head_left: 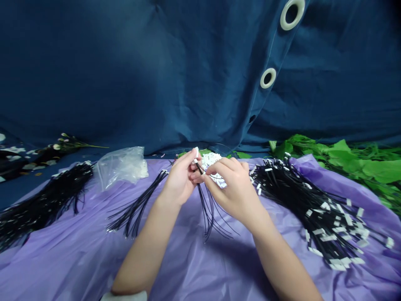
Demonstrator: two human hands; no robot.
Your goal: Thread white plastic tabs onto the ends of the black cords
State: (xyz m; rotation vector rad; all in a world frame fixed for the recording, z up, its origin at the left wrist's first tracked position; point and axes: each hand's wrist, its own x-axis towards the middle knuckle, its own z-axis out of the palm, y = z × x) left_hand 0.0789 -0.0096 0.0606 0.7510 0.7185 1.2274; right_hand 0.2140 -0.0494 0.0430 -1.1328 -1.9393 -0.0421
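Note:
My left hand (180, 177) is closed on a small bunch of thin black wires (209, 211) that hangs down from it onto the purple sheet (194, 259). Its thumb and forefinger pinch a small white connector (196, 153) at the top of the bunch. My right hand (233, 186) meets the left hand, fingers pinched on the tops of the same wires. Just behind both hands lies a pile of small white connectors (210, 159).
A big heap of black wires with white connectors (316, 209) lies at right. A small bundle of bare black wires (138, 205) lies left of my left hand, and another heap (44, 202) far left. Clear plastic bag (120, 165), green leaves (354, 163), blue curtain (156, 75) behind.

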